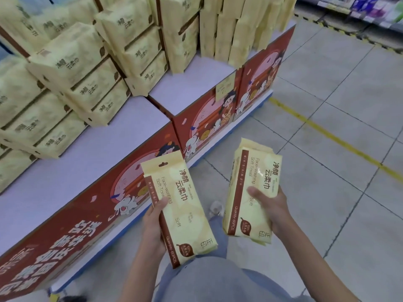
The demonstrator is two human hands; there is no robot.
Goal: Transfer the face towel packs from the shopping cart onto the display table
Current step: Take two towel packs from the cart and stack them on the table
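So the left hand (152, 224) is being wrapped round the edge of the left pack (183, 203), thumb pressed on the front. The right hand (272, 212) is being curled the same way round the right pack (244, 171); might be two stacked there, hard to tell. Both are being held label-up, probably so they're being matched to the stacks (76, 83). The table (65, 177) is being faced just ahead-left of the left hand, and its bare strip is likely being targeted. No cart is being shown.

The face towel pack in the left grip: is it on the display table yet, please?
Off it: the left grip holds the pack in front of the display table.
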